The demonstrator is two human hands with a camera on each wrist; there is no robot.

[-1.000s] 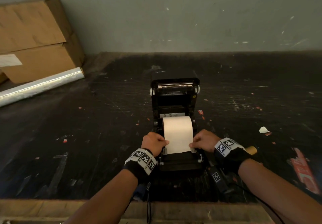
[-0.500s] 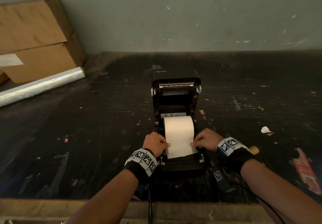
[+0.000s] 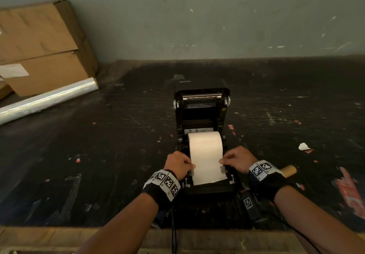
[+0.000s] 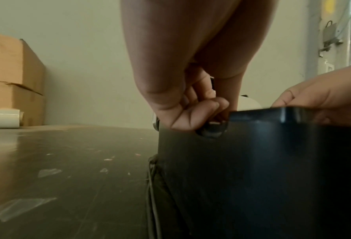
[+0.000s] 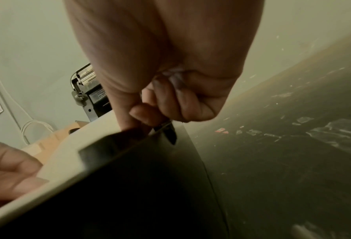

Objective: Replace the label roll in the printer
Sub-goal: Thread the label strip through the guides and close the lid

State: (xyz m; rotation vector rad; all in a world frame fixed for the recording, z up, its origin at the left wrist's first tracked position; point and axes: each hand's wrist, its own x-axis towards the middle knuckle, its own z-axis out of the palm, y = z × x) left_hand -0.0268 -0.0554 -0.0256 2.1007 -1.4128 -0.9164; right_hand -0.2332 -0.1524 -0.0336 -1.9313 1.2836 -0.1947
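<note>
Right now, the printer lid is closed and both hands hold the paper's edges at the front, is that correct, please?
Not quite: the lid is open, standing up behind the roll, as the head view shows. The rest holds: the left hand and right hand hold the paper by its edges at the front of the printer.

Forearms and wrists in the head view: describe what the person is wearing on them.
Both forearms are bare, with no sleeves. Each wrist carries a black strap topped with a white band of square black-and-white fiducial tags, by the left hand and the right hand. A dark cable hangs below the left wrist; a tagged black module hangs under the right.
</note>
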